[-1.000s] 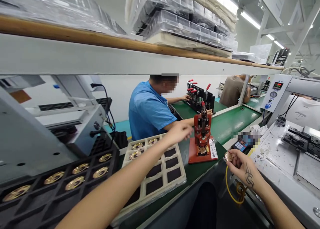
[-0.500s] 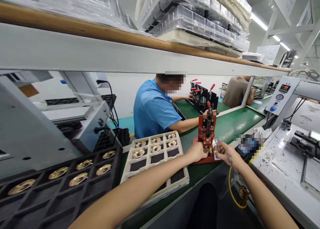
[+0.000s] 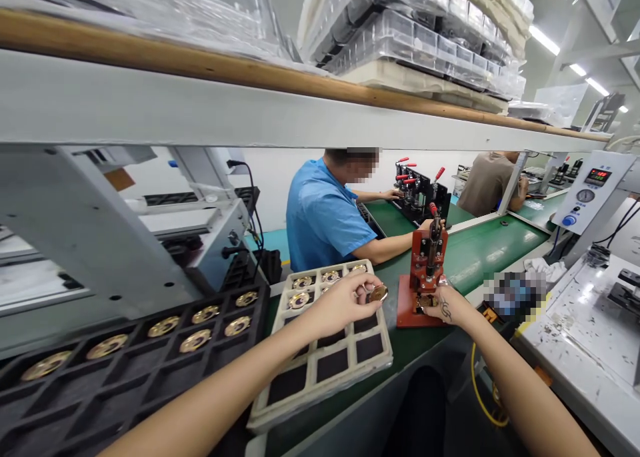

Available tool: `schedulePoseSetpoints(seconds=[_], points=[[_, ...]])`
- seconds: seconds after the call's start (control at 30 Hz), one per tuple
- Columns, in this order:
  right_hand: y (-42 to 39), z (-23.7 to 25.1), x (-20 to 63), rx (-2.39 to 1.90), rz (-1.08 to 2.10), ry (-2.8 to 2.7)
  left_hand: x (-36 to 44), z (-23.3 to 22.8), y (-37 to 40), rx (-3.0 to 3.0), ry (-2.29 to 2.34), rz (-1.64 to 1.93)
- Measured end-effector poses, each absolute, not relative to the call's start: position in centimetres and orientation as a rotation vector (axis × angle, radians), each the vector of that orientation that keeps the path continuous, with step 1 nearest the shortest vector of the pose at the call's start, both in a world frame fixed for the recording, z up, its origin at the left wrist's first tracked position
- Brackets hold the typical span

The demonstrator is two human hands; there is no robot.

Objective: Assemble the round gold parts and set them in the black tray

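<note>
Left hand (image 3: 345,300): raised over the cream tray (image 3: 327,350), fingers closed on a gold disc (image 3: 379,292) pinched at the fingertips.
Right hand (image 3: 443,308): resting at the base of the red press (image 3: 426,270), fingers curled around a gold part (image 3: 425,302) seated there; grip itself not clearly seen.
Cream tray: on the green belt (image 3: 475,250), dark-lined pockets, gold discs in the far rows, near pockets bare.
Black tray (image 3: 125,370): left of the cream tray, touching it, two rows of gold discs.
Person in blue shirt (image 3: 325,217): across the belt, seated at clamp fixtures.
Control box (image 3: 583,194): far right.
</note>
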State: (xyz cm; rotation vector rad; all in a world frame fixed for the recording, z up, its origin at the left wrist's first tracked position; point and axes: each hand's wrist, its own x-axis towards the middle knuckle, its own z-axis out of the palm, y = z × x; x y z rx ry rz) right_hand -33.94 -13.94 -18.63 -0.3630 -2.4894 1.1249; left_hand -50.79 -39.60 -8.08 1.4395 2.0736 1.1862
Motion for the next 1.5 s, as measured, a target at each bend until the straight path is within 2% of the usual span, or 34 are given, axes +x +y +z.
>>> schedulePoseSetpoints(seconds=[0.2, 0.4, 0.5, 0.57, 0.67, 0.77, 0.93, 1.17, 1.33, 1.5], points=[[-12.6, -15.2, -31.0, -0.433, 1.113, -2.525, -51.5, -6.7, -44.0, 1.447, 2.178, 1.193], [-10.0, -3.1, -33.5, -0.479, 0.958, -2.147, -49.9, -3.4, -45.5, 1.58, 2.2, 1.212], [-11.7, 2.3, -36.2, -0.382, 0.956, -2.054, -47.7, -2.3, -44.3, 1.636, 2.103, 1.222], [-14.1, 4.1, -36.5, -0.319, 0.939, -1.995, -46.5, -2.0, -44.0, 1.625, 2.07, 1.24], [-18.0, 3.1, -34.2, -0.102, 0.817, -1.931, -45.7, -2.1, -44.7, 1.588, 2.06, 1.276], [-20.6, -1.0, -31.1, 0.132, 0.659, -1.871, -45.4, -2.2, -45.5, 1.552, 2.074, 1.306], [-21.3, -6.8, -29.3, 0.089, 0.748, -1.882, -44.0, -2.4, -44.5, 1.621, 2.096, 1.258], [-23.6, -6.5, -26.1, -0.061, 0.883, -1.928, -40.7, -3.5, -42.5, 2.021, 2.047, 1.202], [-27.1, -7.1, -22.9, -0.307, 1.223, -1.929, -39.2, -3.6, -42.0, 2.238, 2.05, 1.133], [-28.1, -7.2, -21.9, -0.375, 1.565, -1.92, -38.4, -3.0, -41.7, 2.263, 2.032, 1.083]])
